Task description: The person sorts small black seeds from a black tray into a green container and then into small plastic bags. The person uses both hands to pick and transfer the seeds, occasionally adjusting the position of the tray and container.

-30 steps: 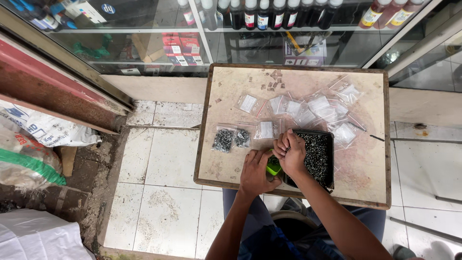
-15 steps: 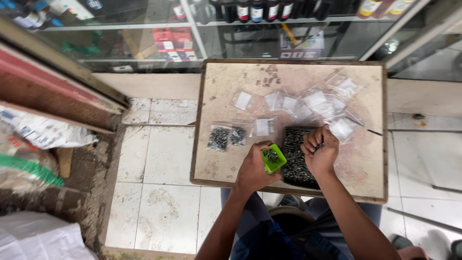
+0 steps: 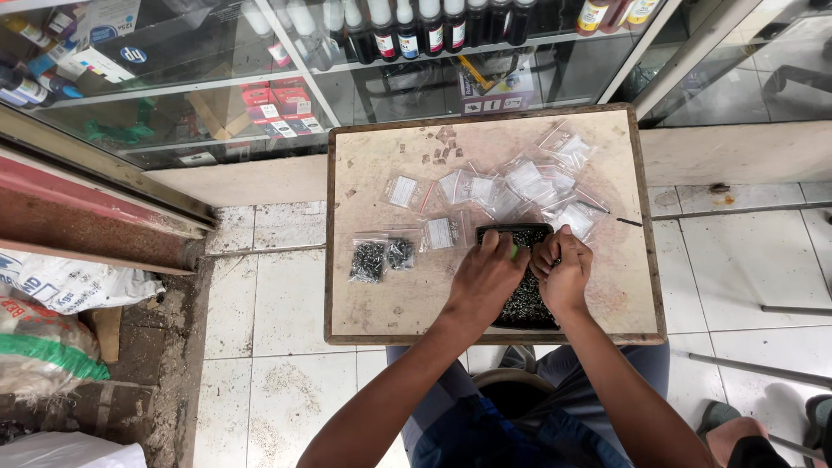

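A black tray [image 3: 507,232] full of small dark screws lies on a worn wooden board [image 3: 381,295] over my lap. Both hands hover over the tray. My left hand [image 3: 487,279] grips a small green thing [image 3: 515,252], only a sliver of it showing between the fingers. My right hand [image 3: 563,270] is curled beside it, fingertips pinched over the screws; what it holds is hidden. Two small clear bags filled with screws [image 3: 381,257] rest left of the tray. Several empty clear zip bags [image 3: 511,186] are scattered above the tray.
A glass display cabinet [image 3: 286,78] with bottles and boxes stands just behind the board. Tiled floor [image 3: 260,347] lies left, with sacks [image 3: 52,321] and rubble at the far left. A metal frame and more glass stand at the right.
The left hand has moved right onto the tray, its green thing now mostly hidden. The right hand has shifted slightly left to meet it. The camera view has shifted a little.
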